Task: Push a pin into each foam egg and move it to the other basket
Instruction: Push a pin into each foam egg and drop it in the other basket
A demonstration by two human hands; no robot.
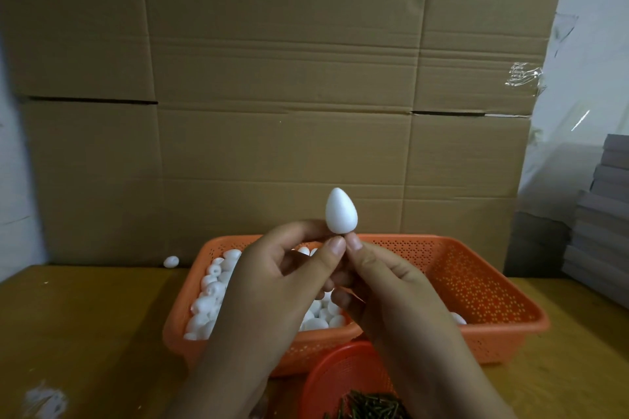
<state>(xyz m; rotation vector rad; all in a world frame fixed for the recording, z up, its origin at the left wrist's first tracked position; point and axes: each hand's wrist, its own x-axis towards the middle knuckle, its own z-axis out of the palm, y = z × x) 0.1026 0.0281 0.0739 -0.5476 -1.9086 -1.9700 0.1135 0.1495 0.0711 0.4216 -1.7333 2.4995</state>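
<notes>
Both hands pinch at base of foam egg [341, 211], frame centre: left hand [286, 279] steadies, right hand [384, 286] likely seating a pin, unseen. Orange basket [483, 289] below, egg pile left; pin dish [343, 374] bottom; stray egg [171, 261] left.

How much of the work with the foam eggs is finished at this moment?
Done: one white egg lies in the right part of the orange basket. In hand: both hands, left and right, pinch at the base of a raised egg; no pin is visible there. Left: a pile of eggs fills the basket's left side.
</notes>
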